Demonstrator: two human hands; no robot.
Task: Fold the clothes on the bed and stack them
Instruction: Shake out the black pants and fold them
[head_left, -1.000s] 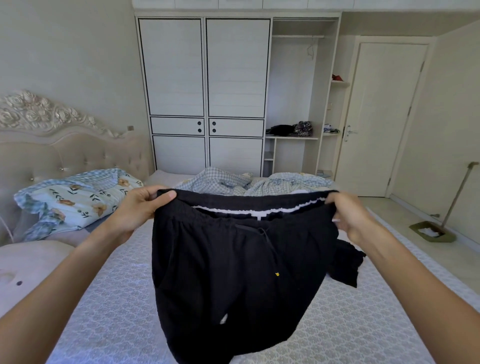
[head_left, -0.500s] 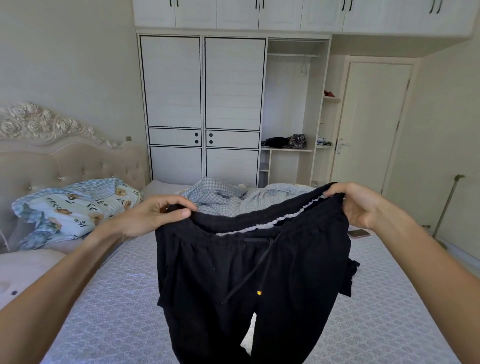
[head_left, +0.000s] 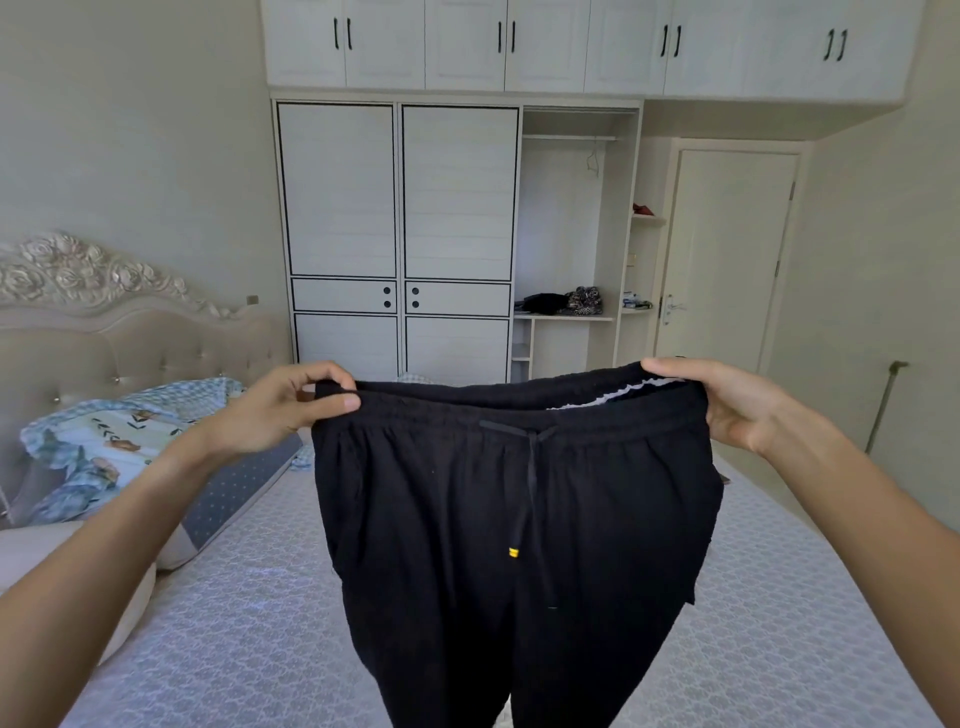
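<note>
Two hands: we held the trousers (head_left: 519, 519) up over the bed (head_left: 234, 623), one hand at each end of the waistband.
Left hand (head_left: 280, 410): it pinched the left end of the waistband, thumb on the front and fingers curled over the top edge.
Right hand (head_left: 727, 405): it gripped the right end, fingers curled over the band, palm turned toward us.
Where the trousers were: they hung in the air between our hands, legs dropping out of view at the bottom; we could not tell whether the hems touched the bed.
Handling: we judged them light, soft and limp, with no stiffness of their own; they would sag wherever they were not held.
Where to hold: the elastic waistband looked the firmest part, so its two ends seemed the best grip; the leg hems would serve for the fold.
Cloth: it was matt black with fine gathers under the band; a pale lining edge showed inside at the right.
Cord (head_left: 531, 483): a thin black drawstring hung from a bow at centre, ending in a yellow tip.
Bed cover: it was pale grey-lilac with a small repeated pattern, flat and smooth enough to fold on.
Bedding (head_left: 98, 447): a soft floral bundle lay near the padded headboard (head_left: 135, 338).
</note>
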